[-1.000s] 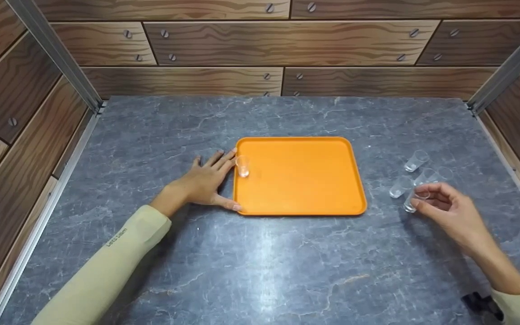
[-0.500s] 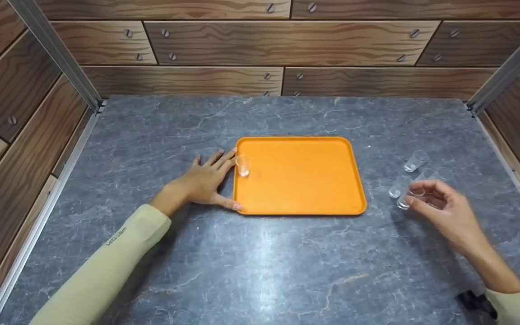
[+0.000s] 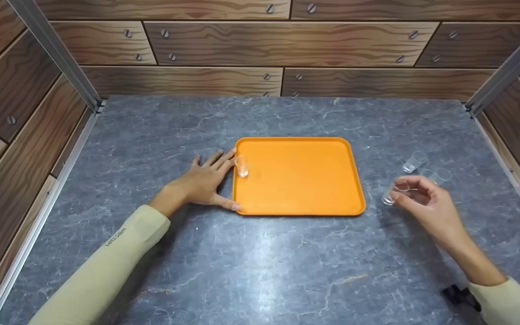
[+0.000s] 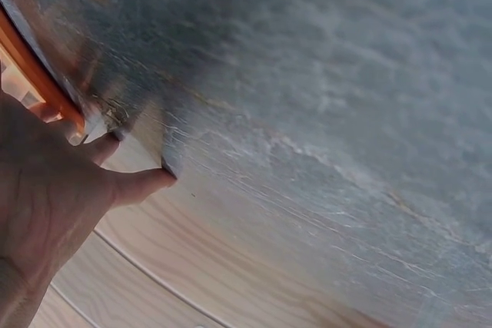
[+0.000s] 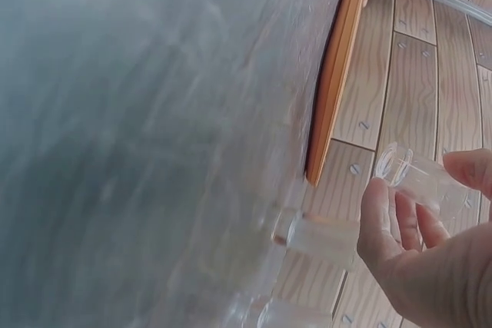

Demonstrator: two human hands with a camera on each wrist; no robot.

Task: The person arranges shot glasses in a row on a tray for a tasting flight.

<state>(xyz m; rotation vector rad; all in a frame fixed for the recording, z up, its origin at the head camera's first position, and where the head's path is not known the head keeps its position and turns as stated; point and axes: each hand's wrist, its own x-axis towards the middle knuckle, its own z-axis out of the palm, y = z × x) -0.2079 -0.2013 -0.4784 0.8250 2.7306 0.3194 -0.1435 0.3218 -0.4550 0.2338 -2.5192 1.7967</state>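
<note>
My right hand [image 3: 431, 212] pinches a small clear shot glass [image 3: 388, 196] between thumb and fingers. In the right wrist view that glass [image 5: 400, 165] is lifted off the table. My left hand [image 3: 203, 183] lies with fingers spread against the left edge of an orange tray [image 3: 300, 176], thumb and fingertips touching the rim. Another clear shot glass [image 3: 242, 167] stands inside the tray near that edge, beside the left fingers. Behind the right hand, a clear glass [image 3: 415, 161] stands on the table, with more transparent glass [image 3: 443, 174] partly hidden by the fingers.
The grey marbled tabletop [image 3: 260, 257] stretches around the tray. Wood-patterned panels [image 3: 287, 43] stand at the back and both sides, joined by grey metal posts [image 3: 57, 54]. A black strap piece [image 3: 461, 297] sits by the right sleeve.
My right hand, holding the shot glass, has moved left and slightly away from me, toward the tray. The left hand, the tray and the glass in it stay put.
</note>
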